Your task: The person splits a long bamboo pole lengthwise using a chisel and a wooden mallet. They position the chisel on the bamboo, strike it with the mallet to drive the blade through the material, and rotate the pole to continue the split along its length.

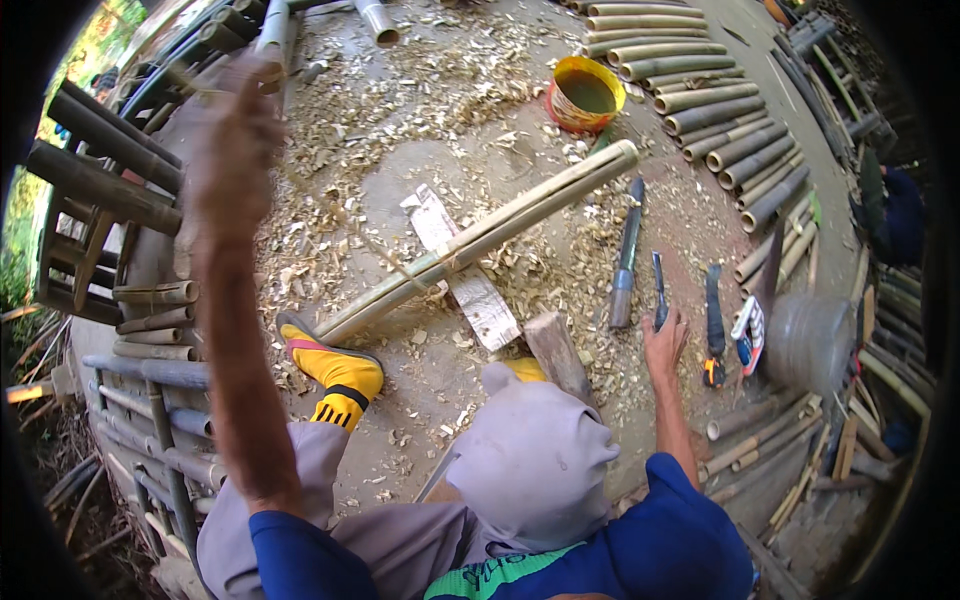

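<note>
My left hand (235, 150) is raised at the upper left, smeared by motion; a thin pale strip shows beside it, but its fingers cannot be read. On the right, my right hand (665, 345) has its fingers round the dark handle of a chisel-like tool (658, 285) lying on the ground. A split bamboo pole (540, 205) slants across the middle, bound with a thin strip near its centre. Underneath it lies a flat, pale printed piece (483, 308). My left foot, in a yellow sock (350, 372) and sandal, is at the pole's lower end.
Shavings cover the ground. A yellow-red bucket (585, 95) stands beyond the pole. Cut bamboo lengths (735, 145) line the right side. A dark tube-like piece (627, 250), a black-handled tool (713, 315) and a clear plastic jug (812, 340) lie nearby. A wood block (557, 355) is by my knee.
</note>
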`<action>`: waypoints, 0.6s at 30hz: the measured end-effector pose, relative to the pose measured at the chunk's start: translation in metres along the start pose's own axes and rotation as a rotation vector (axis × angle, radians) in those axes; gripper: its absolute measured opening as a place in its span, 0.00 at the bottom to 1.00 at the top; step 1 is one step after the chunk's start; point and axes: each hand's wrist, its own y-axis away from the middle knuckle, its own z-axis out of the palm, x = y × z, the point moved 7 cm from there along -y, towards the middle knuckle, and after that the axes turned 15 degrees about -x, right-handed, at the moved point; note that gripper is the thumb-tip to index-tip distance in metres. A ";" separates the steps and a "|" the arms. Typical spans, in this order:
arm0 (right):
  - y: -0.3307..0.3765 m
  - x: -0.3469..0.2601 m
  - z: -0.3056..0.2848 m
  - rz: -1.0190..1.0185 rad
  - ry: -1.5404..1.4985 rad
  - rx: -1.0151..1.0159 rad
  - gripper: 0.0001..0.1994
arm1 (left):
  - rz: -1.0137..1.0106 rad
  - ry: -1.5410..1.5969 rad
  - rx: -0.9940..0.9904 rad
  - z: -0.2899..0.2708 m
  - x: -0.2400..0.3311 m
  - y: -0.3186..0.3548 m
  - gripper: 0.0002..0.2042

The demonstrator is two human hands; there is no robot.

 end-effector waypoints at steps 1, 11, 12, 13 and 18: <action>0.005 -0.033 -0.012 -0.108 -0.006 0.074 0.31 | -0.097 0.151 0.014 0.031 -0.010 0.008 0.12; 0.083 -0.186 0.033 -0.454 -0.484 -0.521 0.17 | -0.560 0.705 -0.224 0.197 -0.173 0.089 0.22; 0.086 -0.193 0.029 -0.364 -0.524 -0.617 0.16 | -0.553 0.576 -0.195 0.188 -0.172 0.088 0.28; 0.087 -0.197 0.033 -0.275 -0.563 -0.714 0.14 | -0.546 0.445 -0.162 0.177 -0.171 0.086 0.35; -0.086 -0.351 0.000 -0.717 -0.551 -0.336 0.18 | -0.453 0.308 -0.053 0.115 -0.175 0.069 0.38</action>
